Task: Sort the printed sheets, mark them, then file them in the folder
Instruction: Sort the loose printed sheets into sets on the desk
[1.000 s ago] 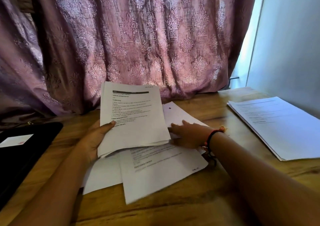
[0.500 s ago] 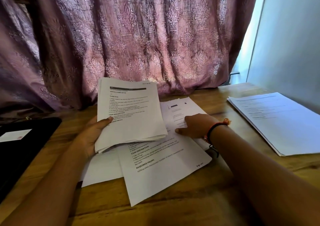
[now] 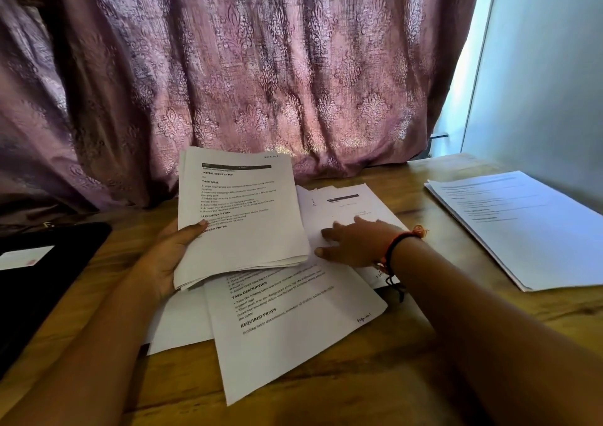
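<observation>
Indoors, the left hand (image 3: 163, 262) grips a stack (image 3: 244, 223) (printed side up) above the table (image 3: 375, 389), while the right hand (image 3: 355, 243), spread flat, presses loose sheets (image 3: 293, 337) on it.

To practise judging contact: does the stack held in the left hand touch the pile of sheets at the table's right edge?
Apart. The head view shows bare table between the stack and the pile, which lies far right.

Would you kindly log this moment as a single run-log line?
phase: sorting | left hand: holds sheet stack | right hand: rests open on loose sheets on table | second pile: far right
</observation>
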